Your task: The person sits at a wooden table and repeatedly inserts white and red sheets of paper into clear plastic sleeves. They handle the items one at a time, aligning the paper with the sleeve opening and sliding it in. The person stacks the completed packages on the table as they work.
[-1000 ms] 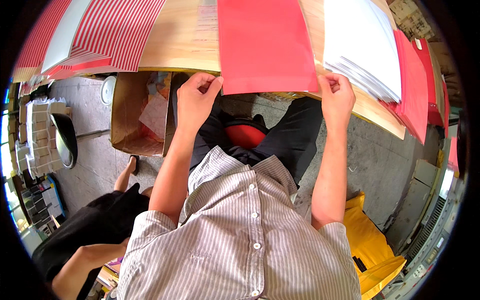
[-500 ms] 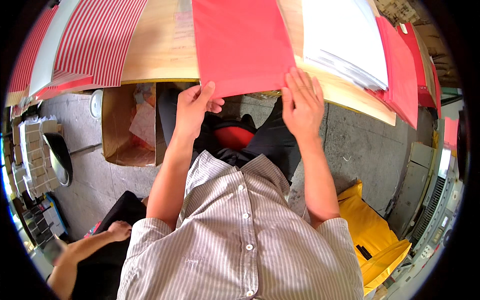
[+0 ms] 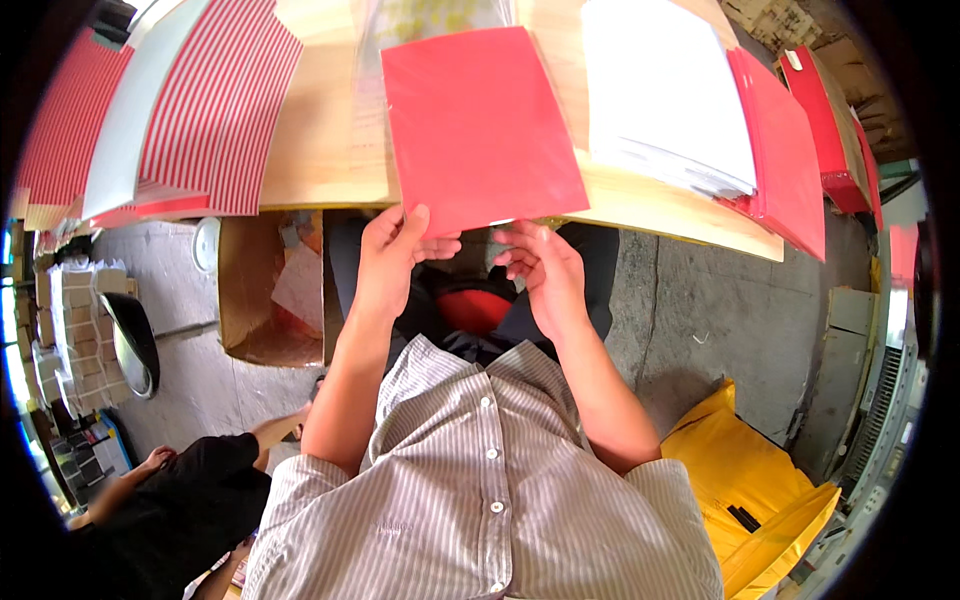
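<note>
A flat red sheet point(image 3: 485, 130) lies over the table's near edge, its lower edge jutting out toward me. My left hand point(image 3: 388, 255) pinches the sheet's lower left corner, thumb on top and fingers beneath. Close under the middle of the lower edge is my right hand point(image 3: 548, 275), palm turned inward and fingers loosely bent and apart. Whether its fingertips touch the edge I cannot tell. Beyond the sheet lies clear plastic point(image 3: 440, 18) with yellowish marks.
Red-and-white striped stacks point(image 3: 215, 110) stand at left on the wooden table point(image 3: 320, 150). At right are white sheets point(image 3: 665, 100) beside a red stack point(image 3: 775, 150). Below are a cardboard box point(image 3: 245, 300) and a yellow bag point(image 3: 740, 480). Another person in black point(image 3: 190, 490) is at lower left.
My right hand has left the sheet's lower right corner and moved inward below its edge. The sheet's far edge and the clear plastic beyond it now show. My left hand still grips the corner.
</note>
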